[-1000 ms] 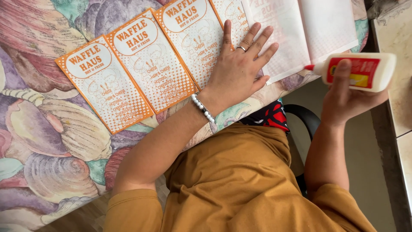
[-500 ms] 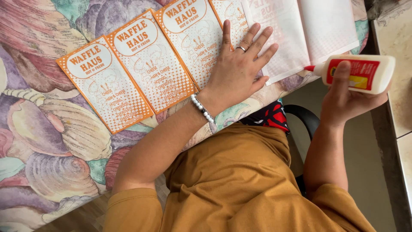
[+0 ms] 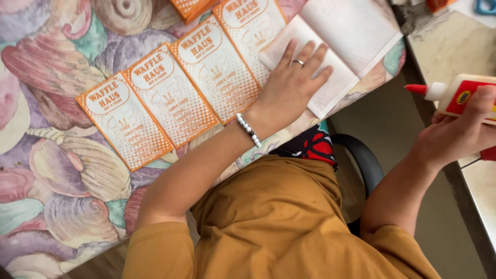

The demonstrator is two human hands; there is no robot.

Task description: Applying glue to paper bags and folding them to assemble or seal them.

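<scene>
My left hand (image 3: 292, 85) lies flat, fingers spread, on the near page of an open white booklet (image 3: 351, 36), its heel at the edge of an orange-and-white printed card (image 3: 217, 67). It wears a ring and a beaded bracelet (image 3: 249, 130). A row of several such cards (image 3: 155, 98) runs overlapping to the left across the table. My right hand (image 3: 454, 137) is off the table to the right. It grips a white glue bottle (image 3: 465, 93) with a red label, held sideways with the red nozzle pointing left.
The table wears a shell-patterned cloth (image 3: 51, 170). A pale marble counter (image 3: 454, 46) stands at the right, with a floor gap between it and the table. A black chair edge (image 3: 364, 155) shows below the table. My mustard shirt fills the bottom of the view.
My right hand has drawn the glue bottle a little to the right, farther from the table. My left hand stays flat, now resting more on the white page.
</scene>
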